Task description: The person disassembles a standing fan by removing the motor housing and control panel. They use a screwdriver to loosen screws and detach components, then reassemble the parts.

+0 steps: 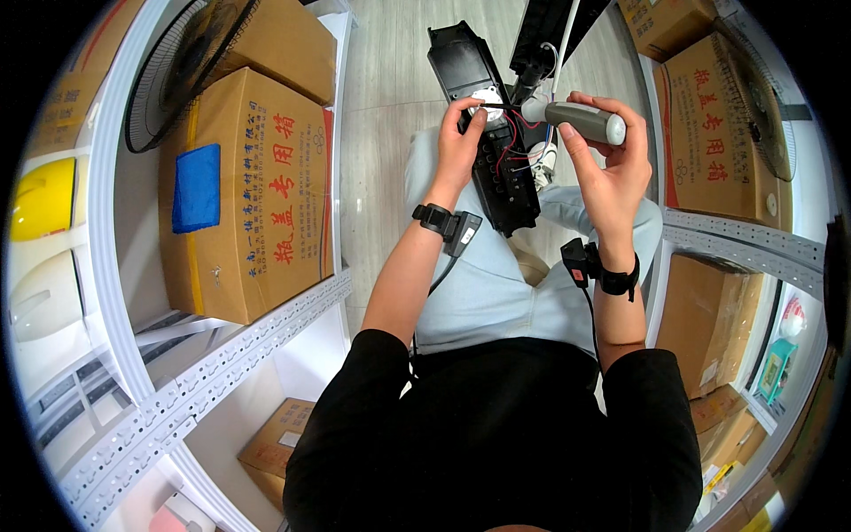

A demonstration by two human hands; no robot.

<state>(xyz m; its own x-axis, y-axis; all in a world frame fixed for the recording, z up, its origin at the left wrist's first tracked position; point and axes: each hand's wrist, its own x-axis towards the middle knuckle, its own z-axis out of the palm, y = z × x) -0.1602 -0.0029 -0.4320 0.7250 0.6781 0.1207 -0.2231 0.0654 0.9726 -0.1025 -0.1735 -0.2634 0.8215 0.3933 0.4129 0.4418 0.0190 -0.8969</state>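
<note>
My right hand point(616, 173) is wrapped round the thick grey handle of a screwdriver point(581, 120), which lies level and points left. Its thin black shaft reaches my left hand point(456, 151), whose thumb and forefinger pinch it near the tip. Just under the left fingertips sits a white round part point(486, 108) on a long black plastic housing point(501, 191). Red, blue and white wires point(523, 142) run loose from the housing, below the screwdriver. The housing stands slanted between my knees, and what the tip touches is hidden by my fingers.
A black upright part point(554, 40) with a white cable stands just beyond my hands. Metal shelves point(222, 372) hem me in on both sides, holding cardboard boxes point(253, 195) and black fan guards point(182, 75). Hard hats point(44, 199) sit at the far left.
</note>
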